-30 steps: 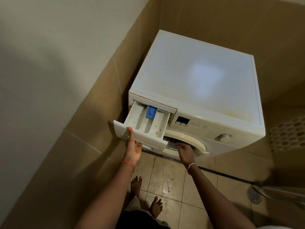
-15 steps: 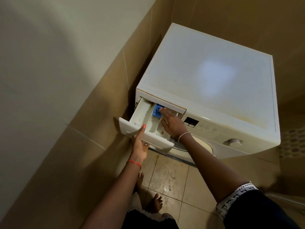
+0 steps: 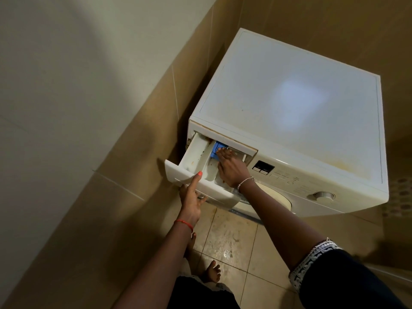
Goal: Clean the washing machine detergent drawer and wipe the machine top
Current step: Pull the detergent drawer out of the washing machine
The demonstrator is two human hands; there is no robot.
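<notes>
**Freeing the drawer.** The detergent drawer (image 3: 195,153) stands pulled out of the upper front corner of the washing machine (image 3: 296,181), between the two hands. The left hand (image 3: 191,198) grips its front panel: the thumb (image 3: 196,181) lies on the top edge and the other fingers curl beneath the panel. The right hand (image 3: 231,169) reaches over the drawer with its fingers (image 3: 223,154) straight and close together. Their tips rest on the blue tab (image 3: 214,150) at the back of the middle compartment, and the hand holds nothing. The step in hand appears to be releasing the drawer for cleaning. To do it well, the right fingers should press the tab straight down and hold it. The left fingers should draw the panel outward and level, without twisting, since a tilted drawer would probably bind in its slot. The left hand should be ready to take the whole weight as the drawer comes free, and residue may spill. The long compartment just left of the right fingers shows dark specks. The machine top (image 3: 289,97), beyond the right fingertips, carries a yellowish stain toward its front right edge and is not yet wiped. Hidden are the drawer's rear inside its housing, the compartments beneath the right palm, and the left fingers under the panel. Whether the tab is depressed cannot be told. No cloth or brush is in view.
</notes>
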